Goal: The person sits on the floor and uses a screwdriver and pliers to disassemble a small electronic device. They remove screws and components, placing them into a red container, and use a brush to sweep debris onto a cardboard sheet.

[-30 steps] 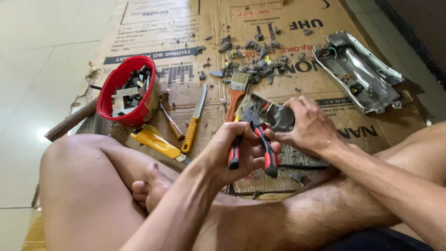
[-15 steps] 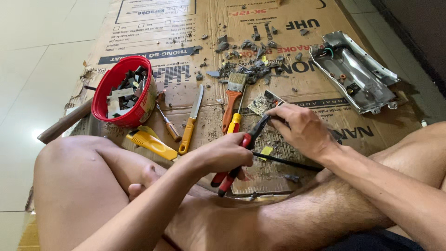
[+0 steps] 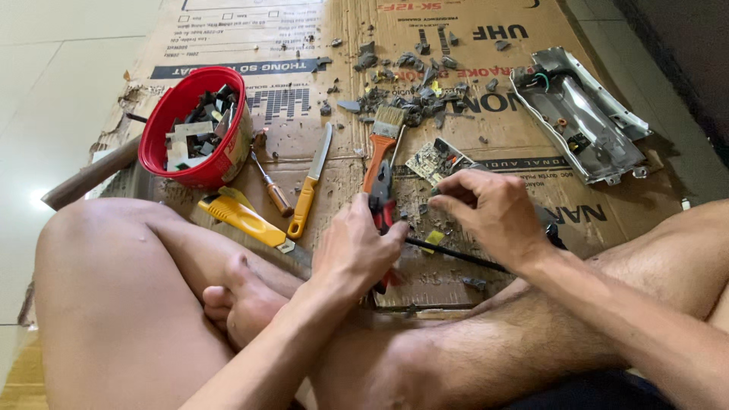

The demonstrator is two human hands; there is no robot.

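Left hand grips pliers; right hand beside, over circuit board.

- Two hands: left, right
- One pliers
- One brush
- One red bowl
- One knife
- One screwdriver
- One yellow cutter
- One circuit board
- One metal housing

Pliers lowered to the cardboard; right hand shifted onto the black rod.

One second earlier, the left hand held the red-handled pliers raised, against the circuit board gripped by the right hand. The pliers now lie low on the cardboard sheet; the board rests flat, and the right fingers pinch the black rod.
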